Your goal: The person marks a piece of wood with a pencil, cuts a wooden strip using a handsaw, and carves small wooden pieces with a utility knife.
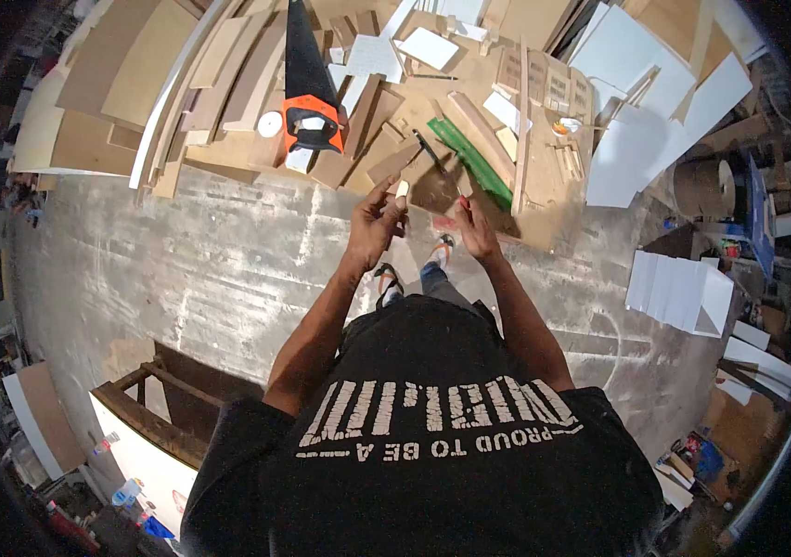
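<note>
My left hand [377, 223] is closed on a small pale piece [403, 189], held between thumb and fingers just in front of the workbench edge. To its right, my right hand [477, 230] is closed around the red end of a thin dark tool [432, 148], whose shaft slants up and left over the bench. What kind of tool it is cannot be made out. A green bar [471, 160] lies on the bench beyond my right hand. The orange-handled saw [312, 116] rests among boards, beyond and left of my left hand.
Wood strips [523, 121] and boards [228, 74] cover much of the workbench [544, 232]. White panels [641, 139] lean at the right. Folded white sheets [678, 290] lie on the floor [182, 260]. A dark-framed table [149, 422] stands lower left.
</note>
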{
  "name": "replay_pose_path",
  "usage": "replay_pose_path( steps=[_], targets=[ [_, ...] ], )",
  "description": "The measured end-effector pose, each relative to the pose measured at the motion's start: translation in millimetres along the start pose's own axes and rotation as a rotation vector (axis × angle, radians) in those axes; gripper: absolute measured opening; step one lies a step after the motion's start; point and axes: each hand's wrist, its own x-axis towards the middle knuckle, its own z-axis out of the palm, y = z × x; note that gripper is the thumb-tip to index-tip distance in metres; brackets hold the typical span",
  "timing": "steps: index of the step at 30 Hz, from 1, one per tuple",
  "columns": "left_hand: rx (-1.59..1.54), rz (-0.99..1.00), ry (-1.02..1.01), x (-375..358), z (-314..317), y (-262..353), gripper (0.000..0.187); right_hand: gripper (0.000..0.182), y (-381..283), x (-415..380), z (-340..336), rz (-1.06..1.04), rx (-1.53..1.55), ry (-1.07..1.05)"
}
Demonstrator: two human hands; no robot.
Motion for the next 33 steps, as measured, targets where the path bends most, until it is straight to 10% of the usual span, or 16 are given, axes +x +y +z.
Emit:
replay_pose_path(
  steps=[21,29,33],
  targets=[
    [-0.059,-0.119,0.064,3.6,52.0,13.4,0.026,0.032,-48.8,-16.1,-36.3,-0.279,0.111,0.121],
    [0.753,0.344,0.204,38.2,7.9,-87.9,0.041,0.037,-32.7,-17.6,-16.0,-0.098,-0.261,-0.097],
    [0.862,0.227,0.182,38.5,7.8,-87.3,0.025,0.04,-28.5,-16.5,1.8,-0.189,-0.292,-0.045]
  ],
)
